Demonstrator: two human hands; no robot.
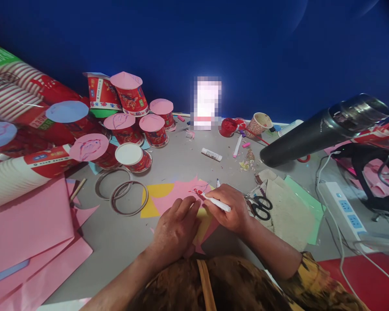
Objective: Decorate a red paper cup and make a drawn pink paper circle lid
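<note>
My right hand [228, 209] is closed around a white marker with a red tip [212, 200], and the tip touches a pink paper piece [181, 192] on the grey table. My left hand [178, 226] lies flat on that pink paper with its fingers stretched out, pressing it down. A yellow paper piece [155, 196] sticks out from under the pink one on the left. Black-handled scissors [261, 206] lie just right of my right hand.
Red paper cups capped with pink paper discs [132, 112] crowd the back left beside sleeves of cups [22, 172]. Tape rings [126, 196], pink sheets [29, 229], a glue stick [211, 154], a paint cup [228, 126], a black tube-shaped device [324, 129] and a power strip [342, 207] surround me.
</note>
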